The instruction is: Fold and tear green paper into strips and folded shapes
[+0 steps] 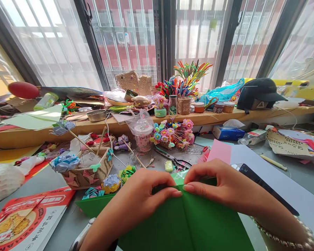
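Observation:
A sheet of green paper (157,230) with a crease down its middle stands up before me. My left hand (157,190) pinches its top edge just left of the crease, thumb on the near side. Close beside it, my right hand (206,181) pinches the same edge right of the crease. The two thumb tips almost meet. Both hands' other fingers are partly hidden behind the paper. Just beyond the hands lie scissors (176,161) and a small yellow-green block (169,166). Folded paper flowers (112,183) sit near my left wrist.
A cardboard box (87,176) with paper flowers stands left, near a red-and-white food bag (23,223). Crocheted flowers (172,134) and a plastic cup (142,136) are ahead. White paper (285,188) and a dark phone-like slab (269,190) lie right. A crowded wooden ledge (115,122) runs below the windows.

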A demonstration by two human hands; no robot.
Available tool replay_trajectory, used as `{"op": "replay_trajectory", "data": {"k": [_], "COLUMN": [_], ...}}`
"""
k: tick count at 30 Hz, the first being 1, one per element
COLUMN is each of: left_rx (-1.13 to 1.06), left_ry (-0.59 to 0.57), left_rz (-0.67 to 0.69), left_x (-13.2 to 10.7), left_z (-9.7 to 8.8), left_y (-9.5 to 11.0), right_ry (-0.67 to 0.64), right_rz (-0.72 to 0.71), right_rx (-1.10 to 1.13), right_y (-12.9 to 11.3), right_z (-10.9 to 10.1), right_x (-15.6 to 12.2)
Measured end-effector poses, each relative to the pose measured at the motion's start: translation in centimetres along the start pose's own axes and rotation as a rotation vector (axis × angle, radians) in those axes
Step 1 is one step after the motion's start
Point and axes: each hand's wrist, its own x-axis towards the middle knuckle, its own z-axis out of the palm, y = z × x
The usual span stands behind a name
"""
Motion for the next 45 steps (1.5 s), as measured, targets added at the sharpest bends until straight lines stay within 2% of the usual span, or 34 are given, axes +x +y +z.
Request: {"op": "replay_trajectory", "data": {"k": [8, 21, 38, 42, 45], "left_rx": [0.016, 0.075, 0.179, 0.170, 0.169], "left_ry": [0.025, 0.057, 0.191, 0.239, 0.314], "left_rz": [0.112, 0.080, 0.110, 0.128, 0.129], "left_x": [-0.17, -0.11, -0.76, -0.84, -0.85], "left_z": [0.62, 0.51, 0.50, 0.59, 0.45], "left_y": [-0.85, -0.54, -0.02, -0.28, -0.80], "right_ry": [-0.007, -0.027, -0.051, -0.015, 0.083], "right_rz": [0.002, 0.003, 0.029, 0.034, 0.085], "right_rx": [-0.025, -0.015, 0.257, 0.261, 0.254], "right_y": [0.05, 0.04, 0.64, 0.65, 0.61], "right_z": [0.08, 0.03, 0.10, 0.02, -0.32], "right_x": [-0.12, -0.02, 0.53, 0.64, 0.52]}}
